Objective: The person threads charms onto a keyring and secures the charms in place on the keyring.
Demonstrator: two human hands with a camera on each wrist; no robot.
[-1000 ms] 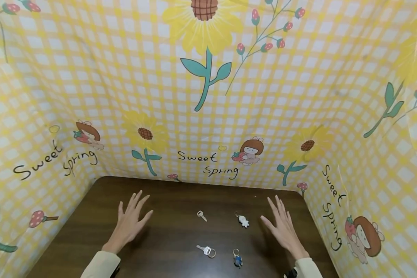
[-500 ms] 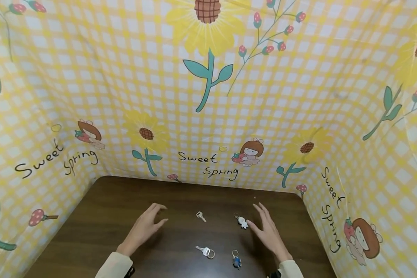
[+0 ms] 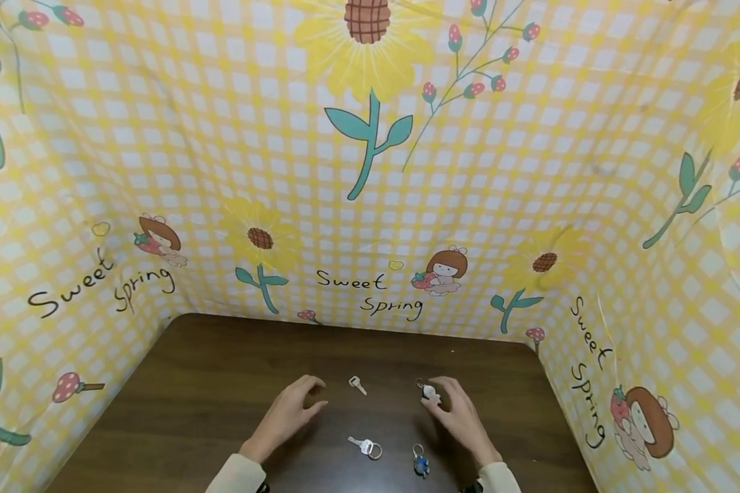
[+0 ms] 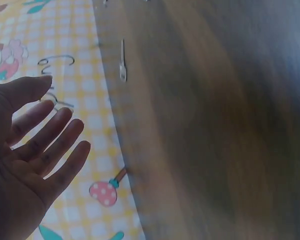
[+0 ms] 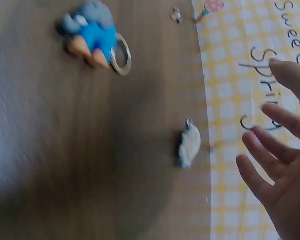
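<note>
White keychain (image 5: 190, 144): rounded, figure-shaped, dark-edged, with metal ring (image 3: 420, 383). Right hand (image 3: 459, 415), left hand (image 3: 286, 412): both relaxed, released.

Dark wooden table (image 3: 148, 411), yellow-checked cloth (image 3: 296, 157) along its back and sides, printed sunflowers (image 3: 366, 58), "Sweet Spring" lettering (image 3: 350, 280)

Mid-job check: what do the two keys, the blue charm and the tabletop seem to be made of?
Far key and near key: likely metal; both look pale and silvery with bright glints.
Blue charm: perhaps moulded rubber or plastic, going by its smooth, rounded shape.
Tabletop: brown grain and a soft sheen suggest varnished wood, though wood-look laminate is possible.
</note>
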